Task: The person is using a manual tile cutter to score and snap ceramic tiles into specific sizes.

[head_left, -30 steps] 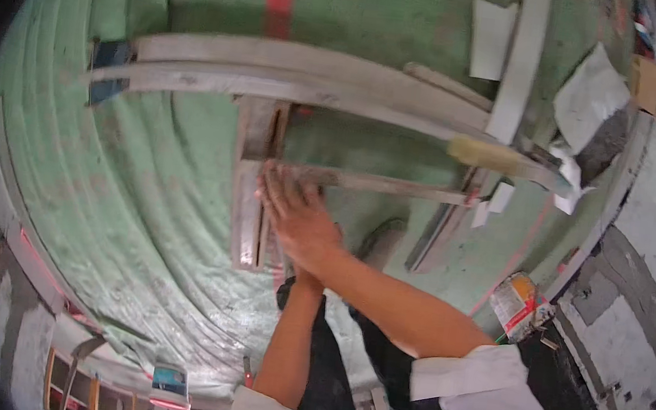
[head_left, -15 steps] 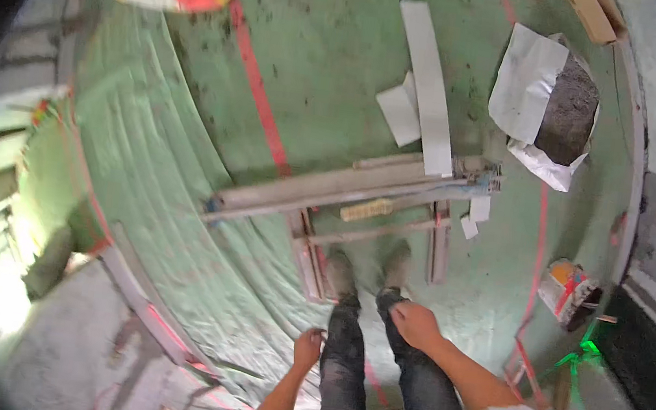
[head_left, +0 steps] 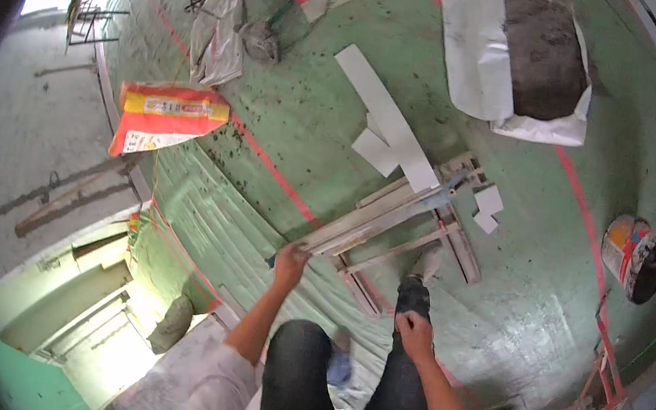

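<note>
A long, low tool with rails and a cross frame [head_left: 383,222], which looks like a manual tile cutter, lies slantwise on the floor in front of my feet. My left hand [head_left: 290,266] closes on its near left end. A long white tile strip [head_left: 388,118] rests against its far side, with a smaller white piece [head_left: 375,152] partly under the strip. Two small white offcuts [head_left: 490,200] lie beside its right end. My right hand [head_left: 414,334] is curled against my right trouser leg; anything inside its fingers is hidden.
An open white sack of grey powder [head_left: 469,58] stands at the far right. A stained bucket [head_left: 626,246] sits at the right. A red and yellow bag [head_left: 171,116] lies far left. Green sheeting [head_left: 212,215] covers the floor, wrinkled at left, with red tape lines [head_left: 275,170].
My left hand has moved forward from beside my leg to the tool's left end. My knees have bent and spread, and the view has turned and lowered. My right hand stays by my leg.
</note>
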A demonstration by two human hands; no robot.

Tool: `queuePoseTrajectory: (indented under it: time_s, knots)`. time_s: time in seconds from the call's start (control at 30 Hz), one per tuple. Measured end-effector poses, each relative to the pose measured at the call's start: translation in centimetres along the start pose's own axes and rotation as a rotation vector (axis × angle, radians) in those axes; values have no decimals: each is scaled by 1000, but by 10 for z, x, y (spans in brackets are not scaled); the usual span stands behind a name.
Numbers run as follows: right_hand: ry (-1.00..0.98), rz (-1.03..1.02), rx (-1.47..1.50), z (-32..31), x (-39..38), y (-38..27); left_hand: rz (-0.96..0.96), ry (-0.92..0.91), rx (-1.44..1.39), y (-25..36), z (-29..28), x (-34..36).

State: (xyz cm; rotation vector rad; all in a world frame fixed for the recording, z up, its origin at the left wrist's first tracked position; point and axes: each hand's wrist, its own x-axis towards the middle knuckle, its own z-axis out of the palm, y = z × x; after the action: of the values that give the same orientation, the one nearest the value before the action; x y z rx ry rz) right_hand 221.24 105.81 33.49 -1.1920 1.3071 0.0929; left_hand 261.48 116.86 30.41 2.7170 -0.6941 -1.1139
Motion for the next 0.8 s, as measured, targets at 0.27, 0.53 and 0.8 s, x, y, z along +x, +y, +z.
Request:
queuePoseTrajectory:
  time_s: [0.27, 0.53, 0.8]
  knots:
    - [239, 337, 597, 5, 57, -21, 359, -200, 97, 203, -7, 187]
    - [434, 321, 869, 67, 108, -104, 141, -267, 224, 210, 68, 469]
    - [98, 544, 952, 241, 150, -118, -256, -46, 94, 315, 233, 502]
